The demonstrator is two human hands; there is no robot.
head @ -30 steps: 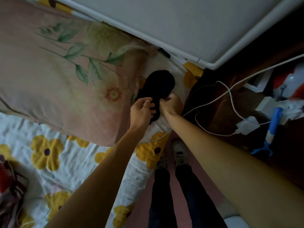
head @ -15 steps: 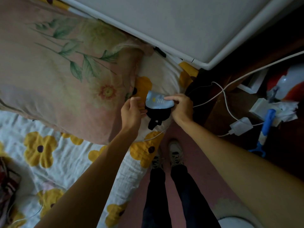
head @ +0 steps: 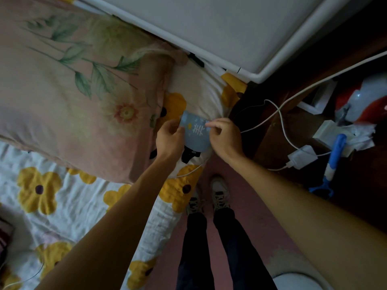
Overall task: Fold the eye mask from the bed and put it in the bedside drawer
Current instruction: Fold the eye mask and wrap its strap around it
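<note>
- The left hand (head: 169, 136) pinches the left edge of the eye mask (head: 195, 133) and the right hand (head: 225, 135) pinches its right edge, both closed on the fabric just above the bed's (head: 201, 95) near-right corner.
- A second ago the mask showed only its black side, stretched long between the hands; now the pale blue printed face is up and the shape is short and doubled — the fold looks made or nearly so.
- A black strap (head: 188, 155) dangles below the blue panel, so I judge it needs tucking before stowing.
- The mask sits beside the pink floral pillow (head: 73, 91), over the white sheet with yellow flowers.
- A white cable (head: 280, 114) runs across the bed corner to a charger (head: 301, 156) on the dark bedside desk (head: 270, 141) to the right, among clutter and a blue brush (head: 333, 162).
- No drawer is visible from here — opening it is yet to come.
- Pink floor and the person's shoes lie nearest.
</note>
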